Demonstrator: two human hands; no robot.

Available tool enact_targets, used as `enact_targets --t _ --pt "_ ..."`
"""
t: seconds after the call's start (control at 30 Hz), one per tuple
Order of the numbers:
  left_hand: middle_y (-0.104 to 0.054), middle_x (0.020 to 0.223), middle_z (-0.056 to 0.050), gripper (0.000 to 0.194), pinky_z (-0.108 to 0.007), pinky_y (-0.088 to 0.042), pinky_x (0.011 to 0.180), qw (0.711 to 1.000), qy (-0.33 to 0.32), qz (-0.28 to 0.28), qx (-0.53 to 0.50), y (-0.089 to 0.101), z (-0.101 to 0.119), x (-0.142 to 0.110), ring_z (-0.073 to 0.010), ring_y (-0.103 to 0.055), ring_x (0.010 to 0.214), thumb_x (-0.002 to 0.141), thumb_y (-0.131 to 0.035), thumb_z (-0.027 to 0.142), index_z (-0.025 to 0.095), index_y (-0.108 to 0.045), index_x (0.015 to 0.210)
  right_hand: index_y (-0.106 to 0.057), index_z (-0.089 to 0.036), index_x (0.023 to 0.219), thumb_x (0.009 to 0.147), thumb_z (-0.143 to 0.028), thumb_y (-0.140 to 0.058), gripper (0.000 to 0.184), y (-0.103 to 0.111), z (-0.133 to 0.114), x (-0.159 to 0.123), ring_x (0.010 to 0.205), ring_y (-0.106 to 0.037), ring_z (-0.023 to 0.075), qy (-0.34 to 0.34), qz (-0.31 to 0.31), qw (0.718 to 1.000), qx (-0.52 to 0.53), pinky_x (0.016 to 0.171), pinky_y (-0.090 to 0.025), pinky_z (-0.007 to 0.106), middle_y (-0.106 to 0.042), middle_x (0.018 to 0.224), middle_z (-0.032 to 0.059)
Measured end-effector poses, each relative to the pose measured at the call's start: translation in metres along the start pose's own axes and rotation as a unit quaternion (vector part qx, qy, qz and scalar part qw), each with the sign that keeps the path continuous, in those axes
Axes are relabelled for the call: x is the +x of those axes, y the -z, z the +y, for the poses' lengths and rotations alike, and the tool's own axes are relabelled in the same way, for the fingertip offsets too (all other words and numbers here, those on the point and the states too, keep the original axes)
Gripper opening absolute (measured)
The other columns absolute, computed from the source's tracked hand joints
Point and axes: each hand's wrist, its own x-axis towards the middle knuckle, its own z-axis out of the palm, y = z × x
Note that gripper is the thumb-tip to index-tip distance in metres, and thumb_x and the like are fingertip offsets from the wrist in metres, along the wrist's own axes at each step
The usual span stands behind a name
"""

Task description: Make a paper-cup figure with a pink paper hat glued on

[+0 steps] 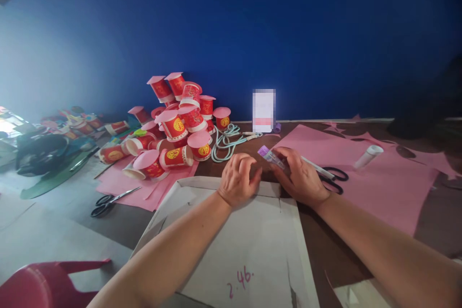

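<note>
My right hand (301, 175) is closed around a clear glue stick (270, 156) with a purple end, which points up and to the left. My left hand (238, 179) rests at the far edge of a white board (231, 245), its fingers loosely curled and the thumb apart from them. No object shows in it. The board has raised edges and pink handwritten digits on it. Just past my right hand lie black-handled scissors (334, 178) on a pink paper sheet (378, 197), their blades partly hidden by the hand.
Red paper cups (175, 127) with pink paper tops are piled at the left. A pale blue cord (227, 142) lies beside them. More scissors (108, 203) lie front left, near a pink stool (39, 284). A white tube (368, 156) stands right. A blurred-out phone-like screen (263, 110) leans at the wall.
</note>
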Motion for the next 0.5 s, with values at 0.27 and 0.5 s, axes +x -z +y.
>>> enact_targets --t 0.27,0.5 --pt "-0.055 0.118 -0.014 0.049 -0.042 -0.042 0.1 0.994 -0.074 0.08 -0.029 0.003 0.011 0.022 -0.024 -0.052 0.114 0.083 -0.056 0.017 0.017 -0.041 0.13 -0.049 -0.017 0.119 0.091 -0.036 -0.05 0.033 0.0 0.002 0.001 0.096 -0.064 0.0219 -0.042 0.021 0.999 0.005 0.083 -0.051 0.033 -0.064 0.109 0.012" --pt "-0.054 0.115 -0.014 0.039 -0.043 -0.043 0.096 0.959 0.088 0.236 -0.128 -0.023 0.044 0.087 -0.0236 -0.048 0.112 0.086 -0.051 0.022 0.015 -0.044 0.123 -0.051 -0.017 0.118 0.091 -0.042 -0.044 0.037 0.006 0.004 0.001 0.087 -0.067 0.0246 -0.123 0.034 0.992 -0.013 0.07 -0.052 0.034 -0.067 0.104 0.0124"
